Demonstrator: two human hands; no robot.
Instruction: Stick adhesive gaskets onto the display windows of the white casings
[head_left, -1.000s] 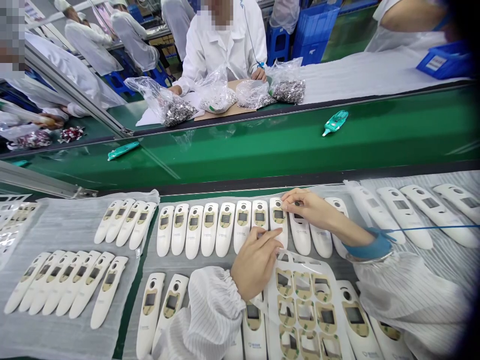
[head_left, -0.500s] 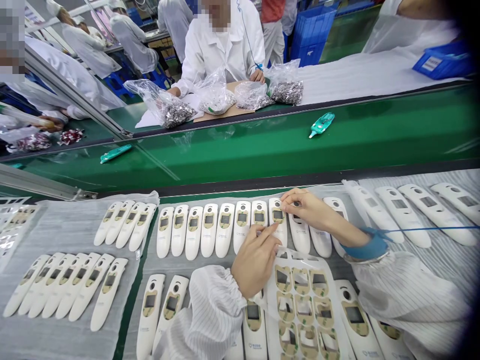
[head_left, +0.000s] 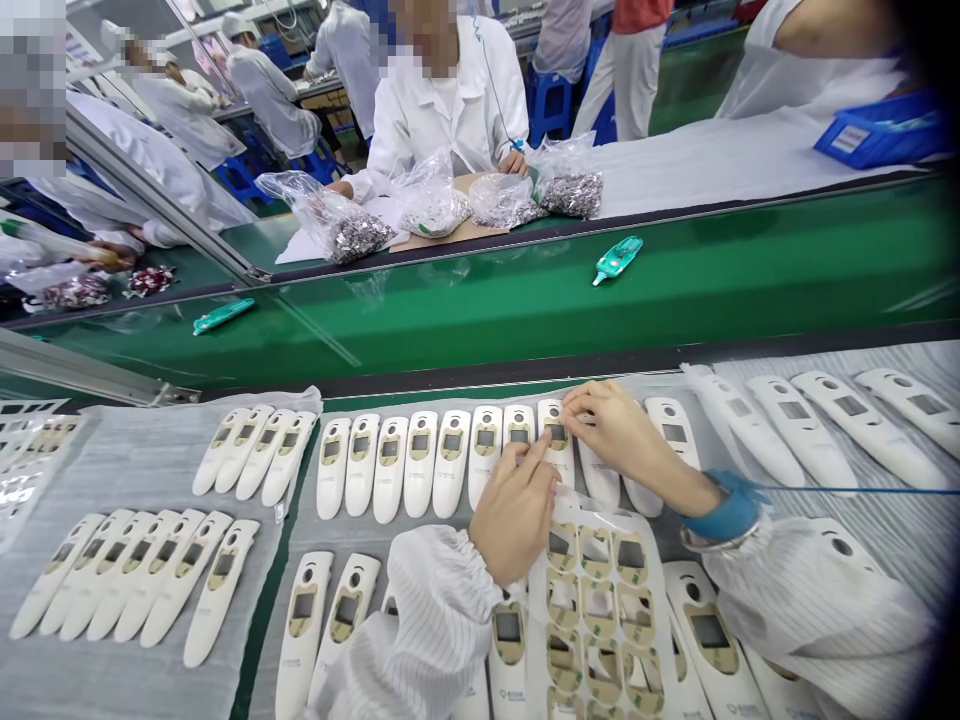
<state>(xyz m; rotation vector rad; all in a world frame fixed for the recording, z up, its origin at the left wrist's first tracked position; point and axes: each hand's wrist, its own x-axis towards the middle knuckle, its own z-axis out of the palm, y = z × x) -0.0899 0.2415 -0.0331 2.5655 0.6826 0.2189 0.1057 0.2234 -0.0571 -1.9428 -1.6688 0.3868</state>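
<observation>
My left hand [head_left: 516, 512] reaches over a white handheld device shell [head_left: 556, 470] in the back row, its forefinger stretched onto the tan-framed window. My right hand [head_left: 619, 440] is at the same shell's upper right edge, thumb and fingertips pinched together; whatever is between them is hidden. Below the hands lies a backing sheet [head_left: 536, 620] of tan adhesive frames, partly covering other shells. Beside the worked shell, to its left, stands another white shell [head_left: 517, 462] with a tan frame around its window. My right forearm and wrist cover parts of the shells on the right.
More white shells [head_left: 214, 600] lie in rows on grey foam sheeting [head_left: 150, 450] at left. Others [head_left: 862, 430] lie at right. A blue wrist strap cord [head_left: 862, 490] runs rightward. Beyond the green ledge [head_left: 450, 330], a person sits behind bags of small metal parts [head_left: 570, 190].
My left forefinger has moved up onto the shell's window. My right hand stays pinched at the shell's edge. The view has shifted slightly, and a person in red in the background has moved right.
</observation>
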